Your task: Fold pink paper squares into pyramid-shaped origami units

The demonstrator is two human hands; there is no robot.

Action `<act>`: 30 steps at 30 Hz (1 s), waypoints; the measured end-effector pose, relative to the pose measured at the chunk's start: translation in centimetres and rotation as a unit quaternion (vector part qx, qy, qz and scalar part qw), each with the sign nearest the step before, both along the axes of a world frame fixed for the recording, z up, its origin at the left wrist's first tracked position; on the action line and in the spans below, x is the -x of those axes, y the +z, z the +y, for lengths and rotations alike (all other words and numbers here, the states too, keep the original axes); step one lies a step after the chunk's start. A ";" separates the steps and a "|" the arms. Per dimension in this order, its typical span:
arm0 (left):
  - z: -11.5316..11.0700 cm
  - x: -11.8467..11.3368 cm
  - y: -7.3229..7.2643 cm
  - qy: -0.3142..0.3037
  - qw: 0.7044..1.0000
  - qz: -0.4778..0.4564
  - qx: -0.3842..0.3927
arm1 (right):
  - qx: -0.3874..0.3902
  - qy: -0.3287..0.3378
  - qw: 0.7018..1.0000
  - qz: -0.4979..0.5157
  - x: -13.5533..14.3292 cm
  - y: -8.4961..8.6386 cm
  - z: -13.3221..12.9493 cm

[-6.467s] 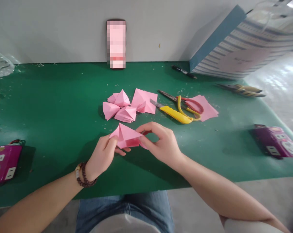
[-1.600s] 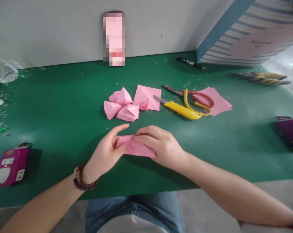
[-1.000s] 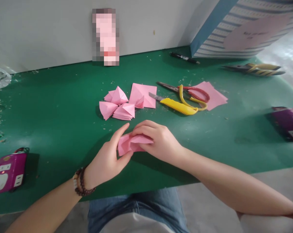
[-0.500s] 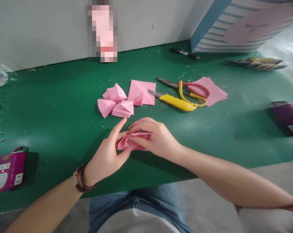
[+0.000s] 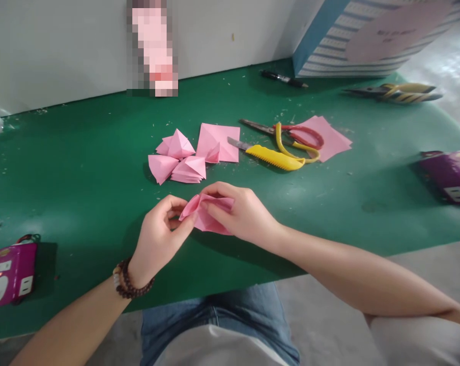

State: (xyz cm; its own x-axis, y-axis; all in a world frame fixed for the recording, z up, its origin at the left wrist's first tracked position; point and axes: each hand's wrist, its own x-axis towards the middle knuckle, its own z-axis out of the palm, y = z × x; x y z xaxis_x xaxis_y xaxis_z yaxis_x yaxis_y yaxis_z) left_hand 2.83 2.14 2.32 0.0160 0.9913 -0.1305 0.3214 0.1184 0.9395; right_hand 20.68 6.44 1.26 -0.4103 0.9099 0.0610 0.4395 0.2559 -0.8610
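Between my hands, above the near part of the green table [image 5: 100, 213], is a partly folded piece of pink paper [image 5: 210, 218]. My left hand [image 5: 161, 234], with a beaded bracelet on its wrist, pinches the paper's left corner between thumb and fingers. Thumb on top, my right hand [image 5: 241, 208] is closed on the paper's right part and covers some of it. Just beyond my hands sits a cluster of folded pink paper pieces [image 5: 176, 145]. Beside them lies a creased pink square [image 5: 218, 140].
Scissors [image 5: 291, 137] with red and yellow handles rest partly on more pink sheets [image 5: 329, 140]. A yellow-handled knife [image 5: 274, 156] lies nearby. Farther back are a pen [image 5: 283, 79], pliers [image 5: 394, 93] and a striped box [image 5: 352, 40]. Purple socket blocks stand left [image 5: 12, 274] and right [image 5: 449, 175].
My left hand has drawn its raised index finger in and now pinches the paper's left corner. The paper has tilted up slightly. My right hand keeps its grip, and the view has shifted a little.
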 end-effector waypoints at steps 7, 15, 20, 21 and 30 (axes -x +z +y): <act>0.4 0.8 -0.3 -0.026 0.998 0.060 -0.001 | 0.056 0.062 0.997 0.004 -0.9 0.9 0.1; 0.2 0.8 -0.4 -0.088 0.987 0.133 0.032 | 0.113 0.099 0.988 -0.020 -1.1 0.9 0.3; 0.4 0.4 -0.5 -0.073 0.992 0.072 0.079 | 0.129 0.084 0.987 -0.053 -0.8 1.0 0.5; 0.4 0.3 -0.5 -0.065 0.992 0.052 0.090 | 0.131 0.082 0.986 -0.056 -0.8 1.0 0.6; 0.5 0.6 -0.6 0.007 0.989 -0.073 0.125 | 0.118 0.066 0.990 -0.049 -0.7 0.9 0.5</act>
